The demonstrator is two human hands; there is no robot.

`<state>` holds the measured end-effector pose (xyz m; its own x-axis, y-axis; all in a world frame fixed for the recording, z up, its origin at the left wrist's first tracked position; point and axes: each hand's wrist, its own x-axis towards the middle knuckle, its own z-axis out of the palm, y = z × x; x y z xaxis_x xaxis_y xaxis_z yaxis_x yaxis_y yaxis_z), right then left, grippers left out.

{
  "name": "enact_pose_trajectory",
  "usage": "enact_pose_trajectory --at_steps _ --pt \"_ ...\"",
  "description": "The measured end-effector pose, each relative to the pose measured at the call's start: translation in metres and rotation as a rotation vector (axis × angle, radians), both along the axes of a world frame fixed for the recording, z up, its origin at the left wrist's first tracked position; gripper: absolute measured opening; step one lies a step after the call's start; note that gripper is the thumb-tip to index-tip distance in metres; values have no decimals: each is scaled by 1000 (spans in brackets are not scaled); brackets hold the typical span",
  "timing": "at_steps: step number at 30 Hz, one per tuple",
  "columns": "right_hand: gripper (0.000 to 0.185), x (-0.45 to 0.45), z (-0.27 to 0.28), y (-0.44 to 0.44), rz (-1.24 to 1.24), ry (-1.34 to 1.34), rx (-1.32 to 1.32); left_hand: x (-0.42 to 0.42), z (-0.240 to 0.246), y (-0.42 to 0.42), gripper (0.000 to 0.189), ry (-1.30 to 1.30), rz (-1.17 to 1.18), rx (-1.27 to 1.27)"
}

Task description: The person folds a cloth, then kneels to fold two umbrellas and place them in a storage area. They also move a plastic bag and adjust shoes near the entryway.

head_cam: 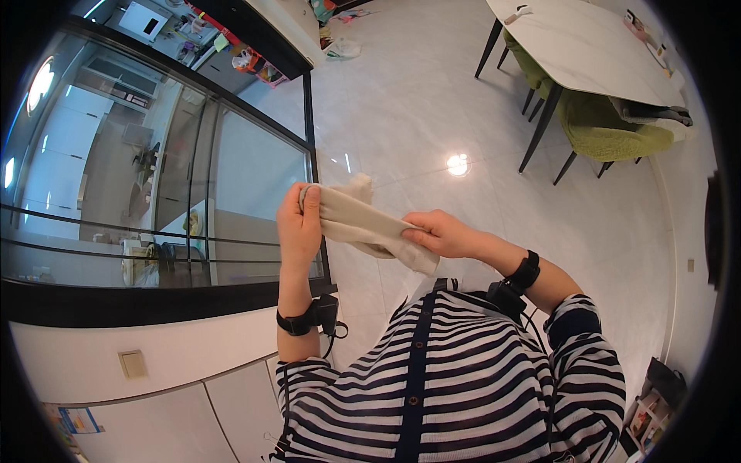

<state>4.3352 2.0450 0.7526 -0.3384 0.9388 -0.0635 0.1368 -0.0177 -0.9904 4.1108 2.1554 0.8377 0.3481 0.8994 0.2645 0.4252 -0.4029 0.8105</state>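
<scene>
A beige cloth (370, 220) is stretched between my two hands in front of my chest, above the tiled floor. My left hand (300, 217) grips its left end, with the thumb on top and the fabric wrapped around the fingers. Farther right, my right hand (443, 232) pinches the cloth between thumb and fingers. One loose end hangs below the right hand, and a paler piece of fabric sticks out behind the cloth near the left hand. Folds run along its length, so its full shape is hidden.
To the left stands a black-framed glass partition (255, 150) over a white cabinet (145, 428). A white table (602, 52) with a green-covered chair (608, 136) is at upper right. A plastic bag (343, 49) lies on the floor at the far side. A small rack (648, 416) stands at lower right.
</scene>
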Motion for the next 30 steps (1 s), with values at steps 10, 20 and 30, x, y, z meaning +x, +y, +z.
enact_pose_trajectory --at_steps 10,20,30 --pt "23 -6 -12 19 -87 -125 783 4 -1 -12 26 -127 -360 -211" --pt "36 -2 -13 3 -217 386 -74 21 -55 -12 34 -497 -21 -569" --pt "28 10 -27 -8 -394 301 12 49 -69 -57 11 -43 -150 -70"
